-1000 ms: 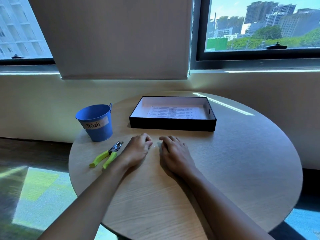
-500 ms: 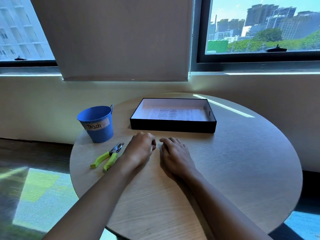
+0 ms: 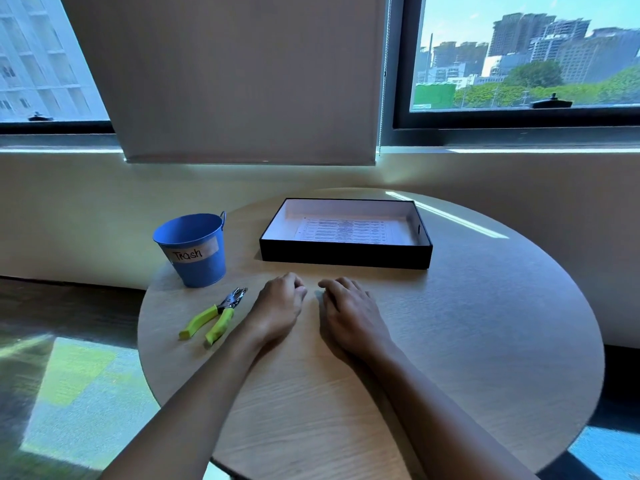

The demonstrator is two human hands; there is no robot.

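Note:
My left hand rests on the round wooden table with its fingers curled under into a loose fist; nothing shows in it. Just to its right, my right hand lies palm down with relaxed fingers touching the tabletop. The two hands sit close together, a small gap between them. A hole punch with yellow-green handles lies to the left of my left hand, apart from it. Behind the hands stands a shallow black box with a printed sheet lying flat inside.
A blue metal bucket labelled "Trash" stands at the table's back left, beyond the punch. A wall and windows with a lowered blind rise behind the table. Floor lies beyond the left edge.
My left hand's fingers have curled in from a looser, reaching pose into a fist. The right hand has stayed put. The view shifted down slightly.

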